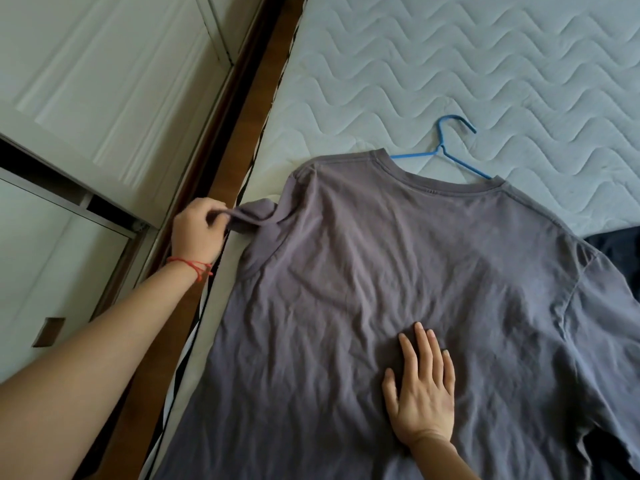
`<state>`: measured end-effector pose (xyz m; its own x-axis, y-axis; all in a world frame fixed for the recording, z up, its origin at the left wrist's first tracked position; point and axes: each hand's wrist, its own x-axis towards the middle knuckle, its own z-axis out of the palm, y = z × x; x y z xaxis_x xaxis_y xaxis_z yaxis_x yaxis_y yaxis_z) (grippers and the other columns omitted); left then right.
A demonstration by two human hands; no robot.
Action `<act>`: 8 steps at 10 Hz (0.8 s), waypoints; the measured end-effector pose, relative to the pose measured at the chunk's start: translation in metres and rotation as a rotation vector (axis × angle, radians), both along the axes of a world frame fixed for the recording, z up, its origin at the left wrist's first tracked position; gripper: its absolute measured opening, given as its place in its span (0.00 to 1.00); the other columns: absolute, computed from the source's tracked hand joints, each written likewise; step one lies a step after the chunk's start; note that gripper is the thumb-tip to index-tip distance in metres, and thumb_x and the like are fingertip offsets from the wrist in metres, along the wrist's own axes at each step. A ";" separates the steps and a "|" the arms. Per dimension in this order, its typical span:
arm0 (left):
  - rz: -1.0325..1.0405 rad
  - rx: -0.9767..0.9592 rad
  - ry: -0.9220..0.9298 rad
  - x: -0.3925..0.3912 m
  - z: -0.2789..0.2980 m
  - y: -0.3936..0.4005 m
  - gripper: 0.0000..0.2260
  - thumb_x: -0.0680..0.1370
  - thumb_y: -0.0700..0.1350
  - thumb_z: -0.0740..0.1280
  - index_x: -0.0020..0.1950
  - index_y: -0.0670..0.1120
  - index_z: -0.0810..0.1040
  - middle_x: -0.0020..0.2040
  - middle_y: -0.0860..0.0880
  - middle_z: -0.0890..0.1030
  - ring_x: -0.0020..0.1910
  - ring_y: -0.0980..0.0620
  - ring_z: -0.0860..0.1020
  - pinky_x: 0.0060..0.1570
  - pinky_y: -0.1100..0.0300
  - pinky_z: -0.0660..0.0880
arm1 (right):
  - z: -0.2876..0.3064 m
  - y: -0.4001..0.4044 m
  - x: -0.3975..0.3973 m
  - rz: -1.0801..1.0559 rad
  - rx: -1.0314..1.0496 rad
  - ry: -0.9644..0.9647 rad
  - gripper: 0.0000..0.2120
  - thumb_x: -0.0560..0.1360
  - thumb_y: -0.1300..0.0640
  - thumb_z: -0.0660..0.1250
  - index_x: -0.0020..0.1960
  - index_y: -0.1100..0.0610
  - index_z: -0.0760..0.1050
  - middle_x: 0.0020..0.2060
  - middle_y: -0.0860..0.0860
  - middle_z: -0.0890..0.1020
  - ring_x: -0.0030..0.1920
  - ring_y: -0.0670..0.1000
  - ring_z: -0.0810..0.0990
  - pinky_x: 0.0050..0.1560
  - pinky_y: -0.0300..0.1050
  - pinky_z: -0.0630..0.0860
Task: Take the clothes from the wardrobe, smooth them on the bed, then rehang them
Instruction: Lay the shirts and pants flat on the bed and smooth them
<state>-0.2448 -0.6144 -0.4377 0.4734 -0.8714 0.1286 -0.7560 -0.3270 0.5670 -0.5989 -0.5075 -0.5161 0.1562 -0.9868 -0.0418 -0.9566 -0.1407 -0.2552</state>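
Note:
A grey-purple t-shirt [398, 271] lies spread on the quilted white mattress [450, 64], wrinkled across its middle. My left hand [199, 228] pinches the end of the shirt's left sleeve at the mattress edge, pulling it outward. My right hand [422, 386] rests flat on the lower middle of the shirt, fingers straight and spread. A blue wire hanger [446, 150] lies on the mattress just beyond the shirt's collar, partly under it.
A white wardrobe [104, 81] stands at the left, with a dark gap between its sliding doors. A brown strip of bed frame [221, 150] runs between wardrobe and mattress. A dark garment [620, 258] lies at the right edge beside the shirt.

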 end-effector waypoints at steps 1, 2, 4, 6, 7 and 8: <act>0.096 -0.074 0.258 0.015 0.024 -0.008 0.06 0.74 0.35 0.64 0.39 0.44 0.77 0.33 0.52 0.77 0.33 0.65 0.75 0.34 0.71 0.69 | 0.001 0.000 0.000 -0.001 -0.001 -0.008 0.27 0.69 0.47 0.54 0.66 0.55 0.64 0.70 0.54 0.61 0.75 0.43 0.39 0.74 0.44 0.41; 0.261 -0.094 0.712 0.044 0.044 -0.019 0.14 0.75 0.39 0.65 0.30 0.51 0.74 0.22 0.57 0.78 0.26 0.63 0.75 0.30 0.71 0.72 | 0.000 0.000 0.000 0.001 -0.014 -0.008 0.27 0.69 0.47 0.54 0.66 0.55 0.63 0.70 0.54 0.62 0.75 0.43 0.39 0.74 0.44 0.41; 0.549 0.128 1.055 0.067 0.031 -0.022 0.11 0.77 0.53 0.61 0.50 0.47 0.74 0.34 0.53 0.83 0.44 0.54 0.79 0.47 0.58 0.78 | 0.001 0.000 0.000 0.000 -0.032 -0.012 0.27 0.69 0.47 0.55 0.66 0.55 0.64 0.70 0.54 0.61 0.76 0.44 0.41 0.74 0.44 0.42; 0.524 0.585 1.023 0.044 -0.029 0.018 0.43 0.63 0.70 0.66 0.70 0.46 0.64 0.67 0.47 0.72 0.68 0.46 0.69 0.69 0.46 0.62 | 0.002 -0.001 0.001 0.002 -0.035 -0.007 0.27 0.69 0.47 0.55 0.66 0.55 0.64 0.70 0.53 0.62 0.76 0.46 0.45 0.74 0.43 0.42; 0.549 0.570 1.053 0.032 -0.057 0.027 0.52 0.53 0.72 0.71 0.69 0.43 0.68 0.69 0.44 0.71 0.67 0.46 0.70 0.69 0.50 0.63 | 0.001 0.000 0.000 0.000 -0.022 0.005 0.27 0.69 0.47 0.54 0.66 0.55 0.63 0.70 0.54 0.62 0.75 0.43 0.39 0.74 0.44 0.41; 0.651 0.411 1.038 0.032 -0.073 0.036 0.39 0.66 0.60 0.72 0.69 0.39 0.67 0.71 0.42 0.68 0.68 0.46 0.68 0.66 0.53 0.64 | 0.001 0.000 0.001 0.008 -0.009 0.017 0.26 0.70 0.47 0.54 0.66 0.55 0.63 0.70 0.54 0.61 0.76 0.47 0.45 0.74 0.44 0.42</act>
<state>-0.2126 -0.5785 -0.5110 0.5401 -0.3320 -0.7734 0.3380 -0.7560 0.5606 -0.5983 -0.5078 -0.5146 0.1636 -0.9859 -0.0352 -0.9596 -0.1507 -0.2376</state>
